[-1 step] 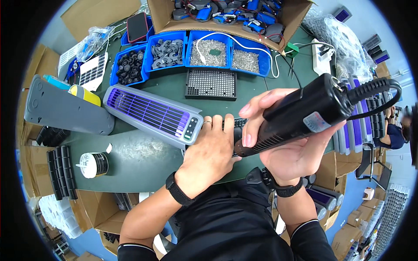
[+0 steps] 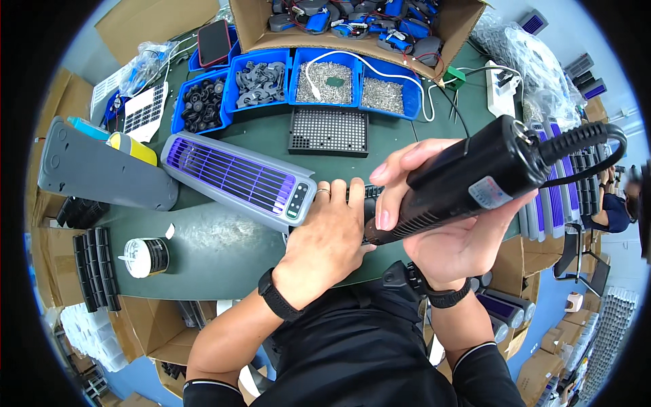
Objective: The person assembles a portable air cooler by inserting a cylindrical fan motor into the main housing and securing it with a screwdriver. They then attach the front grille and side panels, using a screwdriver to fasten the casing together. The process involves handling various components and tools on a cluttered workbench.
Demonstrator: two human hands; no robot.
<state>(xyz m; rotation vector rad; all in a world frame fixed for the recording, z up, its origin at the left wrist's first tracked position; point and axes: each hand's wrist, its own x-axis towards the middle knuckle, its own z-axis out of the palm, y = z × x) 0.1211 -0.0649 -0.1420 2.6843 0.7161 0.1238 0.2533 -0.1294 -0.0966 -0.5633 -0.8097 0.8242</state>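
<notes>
My right hand [image 2: 454, 237] grips a black electric screwdriver [image 2: 468, 183], tilted so its nose points down and left toward my left hand. A cable leaves its raised rear end. My left hand [image 2: 324, 237] lies closed over a dark slatted part [image 2: 372, 195], most of which is hidden by my fingers and the tool. The screwdriver's nose is beside my left fingers; its tip is hidden. Touching or very near my left knuckles, a grey tower-fan housing [image 2: 237, 178] with a purple grille and a small button panel lies slanting across the green table.
Blue bins [image 2: 260, 81] of small parts and screws line the back, before a carton [image 2: 352, 46] of blue-and-grey parts. A black perforated tray [image 2: 329, 132] lies nearer. To the left are a grey shell [image 2: 102, 166] and a white-topped tub [image 2: 146, 257]. A power strip [image 2: 500, 91] lies right.
The screwdriver and my right hand have shifted very slightly left. My left hand stays put.
</notes>
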